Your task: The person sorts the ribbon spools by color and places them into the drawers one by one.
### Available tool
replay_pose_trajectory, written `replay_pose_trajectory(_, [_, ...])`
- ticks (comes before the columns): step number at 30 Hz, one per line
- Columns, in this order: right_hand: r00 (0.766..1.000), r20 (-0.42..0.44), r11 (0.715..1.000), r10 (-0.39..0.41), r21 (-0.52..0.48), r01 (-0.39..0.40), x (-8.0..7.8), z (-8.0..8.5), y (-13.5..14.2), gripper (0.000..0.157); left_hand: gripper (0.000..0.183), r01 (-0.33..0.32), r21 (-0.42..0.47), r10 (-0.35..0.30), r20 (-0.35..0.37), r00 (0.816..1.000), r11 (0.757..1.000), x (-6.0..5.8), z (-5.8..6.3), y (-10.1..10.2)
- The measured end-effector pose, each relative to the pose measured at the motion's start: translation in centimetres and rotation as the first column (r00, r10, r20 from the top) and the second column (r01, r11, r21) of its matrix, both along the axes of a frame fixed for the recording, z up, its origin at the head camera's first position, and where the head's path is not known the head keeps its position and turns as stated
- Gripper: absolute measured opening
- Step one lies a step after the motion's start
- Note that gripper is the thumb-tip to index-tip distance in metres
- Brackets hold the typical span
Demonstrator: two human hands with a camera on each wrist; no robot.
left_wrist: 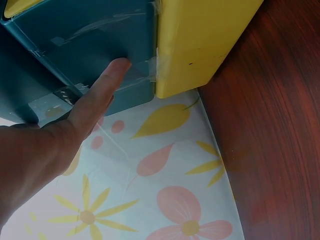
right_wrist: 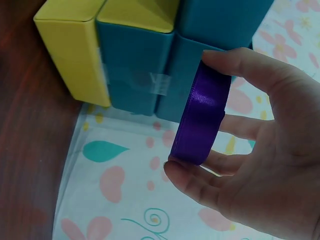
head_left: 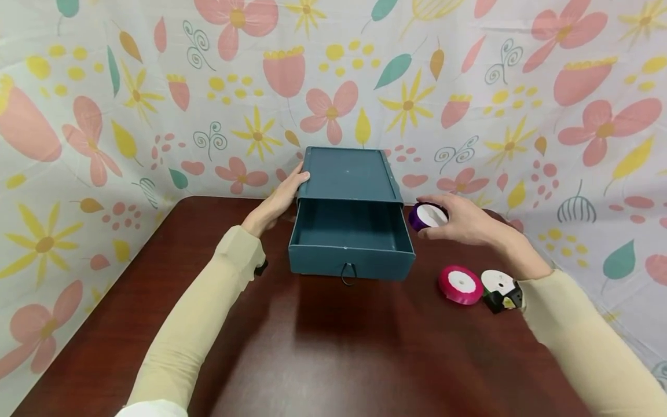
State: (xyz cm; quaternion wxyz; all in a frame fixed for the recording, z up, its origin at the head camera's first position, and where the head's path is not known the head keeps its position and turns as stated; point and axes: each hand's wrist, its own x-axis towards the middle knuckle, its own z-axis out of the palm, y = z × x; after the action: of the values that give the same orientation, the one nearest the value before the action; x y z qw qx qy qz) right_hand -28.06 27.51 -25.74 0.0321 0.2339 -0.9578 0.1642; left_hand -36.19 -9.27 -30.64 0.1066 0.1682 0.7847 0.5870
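A teal drawer box stands at the back of the table, its drawer pulled out towards me; the drawer's inside looks bare. My left hand rests against the box's left side, thumb by the top edge. The left wrist view shows a straight finger touching the taped teal wall. To the right of the box, my right hand holds a roll of purple ribbon between thumb and fingertips. This roll is beside the drawer, raised off the table in the right wrist view.
On the right of the table lie a pink ribbon roll and a white-faced spool, partly hidden by the right wrist's black camera. Yellow parts sit below the teal box. Behind hangs a floral cloth.
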Motion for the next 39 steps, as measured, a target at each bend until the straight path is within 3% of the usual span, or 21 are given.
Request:
replay_pose_trajectory(13, [0.999, -0.016, 0.999, -0.032, 0.011, 0.032, 0.2, 2.2, -0.4, 0.069, 0.062, -0.019, 0.003, 0.019, 0.017, 1.000, 1.000, 0.0, 0.1, 0.0])
replay_pose_trajectory(24, [1.000, 0.010, 0.998, 0.002, -0.066, -0.001, 0.7, 3.3, -1.2, 0.066, 0.063, -0.007, 0.006, 0.007, 0.012, 1.000, 1.000, 0.1, 0.2, 0.1])
replay_pose_trajectory(34, [1.000, 0.012, 0.998, -0.011, -0.057, 0.012, 1.3, 4.2, -2.0, 0.064, 0.064, 0.028, -0.001, -0.028, 0.021, 0.999, 1.000, 2.1, 2.3, 0.2])
replay_pose_trajectory(39, [1.000, 0.008, 0.999, 0.008, -0.050, -0.008, 1.4, 4.7, -2.9, 0.066, 0.064, 0.015, 0.005, -0.015, 0.036, 0.999, 1.000, 2.1, 2.4, 0.1])
